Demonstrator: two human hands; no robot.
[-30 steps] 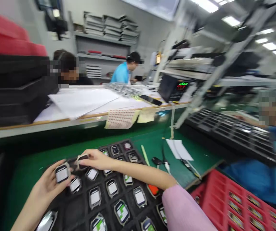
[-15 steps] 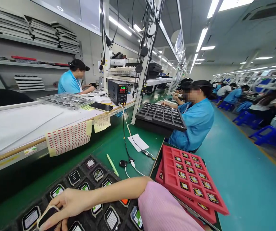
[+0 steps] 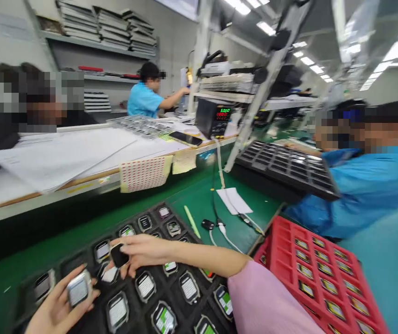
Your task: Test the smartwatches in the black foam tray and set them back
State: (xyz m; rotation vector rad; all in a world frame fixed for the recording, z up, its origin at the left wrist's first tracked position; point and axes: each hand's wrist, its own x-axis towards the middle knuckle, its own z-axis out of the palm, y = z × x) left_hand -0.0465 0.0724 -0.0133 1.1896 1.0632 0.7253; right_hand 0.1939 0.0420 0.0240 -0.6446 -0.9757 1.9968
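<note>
My left hand grips a smartwatch body with a pale lit screen, held over the near left of a black foam tray. Beside it, my right hand reaches in from the right and pinches a dark-screened smartwatch body just above the tray. Several strapless watch bodies sit in the tray's slots, many showing white or green screens. One with a white screen lies right below the dark-screened one and is partly covered.
Stacked red foam trays of small watch parts stand at right. Behind the black tray are a green pen, cables and white paper. A power supply and phone rest on the raised shelf. Co-workers sit left, behind and right.
The view has swung left, so the scene sits farther right. My left hand has come into view with a lit watch body. My right hand still holds the dark-screened one.
</note>
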